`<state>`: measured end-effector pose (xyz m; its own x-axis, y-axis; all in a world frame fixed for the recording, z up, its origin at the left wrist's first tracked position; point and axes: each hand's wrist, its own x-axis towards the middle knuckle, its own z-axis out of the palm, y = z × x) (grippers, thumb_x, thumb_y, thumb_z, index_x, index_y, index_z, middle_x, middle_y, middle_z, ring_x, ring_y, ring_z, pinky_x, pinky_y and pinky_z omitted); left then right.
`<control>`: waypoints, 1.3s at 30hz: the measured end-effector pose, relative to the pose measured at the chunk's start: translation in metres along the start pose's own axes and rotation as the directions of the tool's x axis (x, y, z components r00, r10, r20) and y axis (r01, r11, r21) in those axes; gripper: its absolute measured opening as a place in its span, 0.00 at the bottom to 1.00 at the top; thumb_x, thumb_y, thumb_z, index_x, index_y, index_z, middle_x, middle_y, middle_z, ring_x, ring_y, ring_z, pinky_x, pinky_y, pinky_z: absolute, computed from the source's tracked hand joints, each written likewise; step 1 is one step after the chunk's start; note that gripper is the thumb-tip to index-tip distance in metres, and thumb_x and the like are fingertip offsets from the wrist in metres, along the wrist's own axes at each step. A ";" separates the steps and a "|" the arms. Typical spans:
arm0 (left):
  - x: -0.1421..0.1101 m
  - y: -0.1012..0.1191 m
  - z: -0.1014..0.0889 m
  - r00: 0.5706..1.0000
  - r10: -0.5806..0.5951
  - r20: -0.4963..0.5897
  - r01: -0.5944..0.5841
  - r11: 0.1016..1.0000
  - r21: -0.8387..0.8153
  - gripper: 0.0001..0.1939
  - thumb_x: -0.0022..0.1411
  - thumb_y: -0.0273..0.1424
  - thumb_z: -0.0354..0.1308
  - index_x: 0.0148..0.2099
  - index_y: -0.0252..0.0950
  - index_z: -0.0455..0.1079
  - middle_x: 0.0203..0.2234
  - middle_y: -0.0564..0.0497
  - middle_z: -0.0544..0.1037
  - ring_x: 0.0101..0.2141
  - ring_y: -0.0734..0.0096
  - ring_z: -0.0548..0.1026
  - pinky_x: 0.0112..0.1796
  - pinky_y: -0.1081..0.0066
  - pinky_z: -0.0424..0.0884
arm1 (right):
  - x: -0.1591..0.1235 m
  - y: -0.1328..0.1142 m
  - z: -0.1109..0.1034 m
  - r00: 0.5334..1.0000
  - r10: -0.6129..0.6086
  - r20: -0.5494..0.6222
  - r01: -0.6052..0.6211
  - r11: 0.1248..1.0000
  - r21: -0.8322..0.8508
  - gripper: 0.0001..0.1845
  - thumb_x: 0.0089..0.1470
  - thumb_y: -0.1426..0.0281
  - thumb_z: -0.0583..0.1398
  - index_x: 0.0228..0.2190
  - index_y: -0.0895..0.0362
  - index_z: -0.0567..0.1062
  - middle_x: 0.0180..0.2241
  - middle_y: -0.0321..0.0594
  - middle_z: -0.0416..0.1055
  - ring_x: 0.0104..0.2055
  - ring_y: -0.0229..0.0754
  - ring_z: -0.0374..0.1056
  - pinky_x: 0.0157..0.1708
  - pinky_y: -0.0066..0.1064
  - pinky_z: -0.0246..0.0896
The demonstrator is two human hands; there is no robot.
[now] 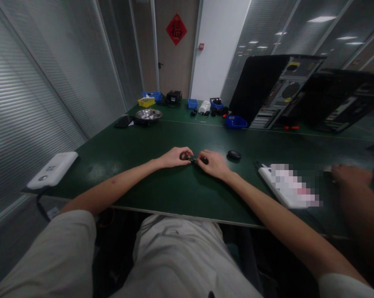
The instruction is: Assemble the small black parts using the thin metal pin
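Both of my hands rest on the green table (174, 190), fingers closed around a small dark part (192, 159) held between them. My left hand (174, 157) pinches its left end, where a small round piece shows at the fingertips. My right hand (213, 163) grips its right end. The part is too small and dark to name. A black oval object (234, 155) lies on the table just right of my right hand.
A white flat device (53, 169) sits at the left edge. A metal bowl (148, 114), yellow and blue bins (235, 121) and two open computer cases (273, 89) stand at the back. Another person's hand (350, 174) rests at the right beside a white pad (288, 186).
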<state>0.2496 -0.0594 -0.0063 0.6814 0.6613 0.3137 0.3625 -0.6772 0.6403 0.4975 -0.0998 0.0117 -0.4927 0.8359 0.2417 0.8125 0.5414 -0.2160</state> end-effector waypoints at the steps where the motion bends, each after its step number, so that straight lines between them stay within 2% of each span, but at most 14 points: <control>1: 0.000 0.001 0.000 1.000 0.013 0.008 -0.013 1.000 0.009 0.18 0.63 0.37 0.65 0.53 0.37 0.75 0.36 0.49 0.76 0.34 0.69 0.72 0.36 0.70 0.66 | 0.000 0.000 -0.001 1.000 -0.011 0.005 0.011 1.000 -0.003 0.13 0.65 0.61 0.56 0.39 0.53 0.78 0.40 0.40 0.75 0.38 0.41 0.69 0.36 0.30 0.54; 5: 0.001 0.004 0.000 0.999 0.041 0.029 -0.042 0.998 0.048 0.16 0.64 0.37 0.64 0.51 0.36 0.78 0.38 0.47 0.77 0.36 0.67 0.72 0.38 0.69 0.67 | -0.001 0.000 -0.003 1.000 -0.019 0.019 0.019 1.000 -0.022 0.12 0.64 0.62 0.56 0.38 0.53 0.78 0.40 0.39 0.76 0.38 0.41 0.70 0.37 0.30 0.55; 15: 0.001 0.001 0.000 0.998 0.052 0.029 -0.054 0.997 0.047 0.15 0.66 0.39 0.63 0.49 0.36 0.79 0.36 0.48 0.76 0.35 0.68 0.71 0.36 0.70 0.65 | -0.003 -0.004 -0.012 0.999 0.009 0.047 -0.008 1.000 -0.018 0.12 0.64 0.62 0.56 0.36 0.53 0.78 0.38 0.40 0.77 0.38 0.43 0.70 0.37 0.30 0.56; 23: 0.001 0.003 -0.001 0.998 0.054 0.042 -0.057 0.997 0.051 0.14 0.67 0.38 0.62 0.49 0.36 0.79 0.38 0.48 0.76 0.35 0.69 0.71 0.37 0.70 0.65 | -0.002 -0.001 -0.009 0.997 0.039 0.060 -0.038 0.999 -0.023 0.12 0.62 0.62 0.57 0.37 0.53 0.78 0.38 0.39 0.78 0.38 0.43 0.71 0.35 0.30 0.55; 39: 0.001 -0.001 0.000 0.995 0.088 0.043 -0.090 0.994 0.063 0.15 0.69 0.40 0.61 0.49 0.34 0.79 0.37 0.47 0.76 0.35 0.68 0.72 0.36 0.70 0.65 | -0.002 0.001 -0.002 1.000 -0.003 0.021 0.003 1.000 -0.029 0.12 0.63 0.62 0.57 0.36 0.54 0.78 0.38 0.40 0.77 0.37 0.42 0.69 0.33 0.30 0.52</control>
<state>0.2498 -0.0577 -0.0066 0.7375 0.5848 0.3379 0.3390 -0.7532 0.5637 0.4998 -0.1017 0.0128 -0.5014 0.8361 0.2224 0.8196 0.5414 -0.1874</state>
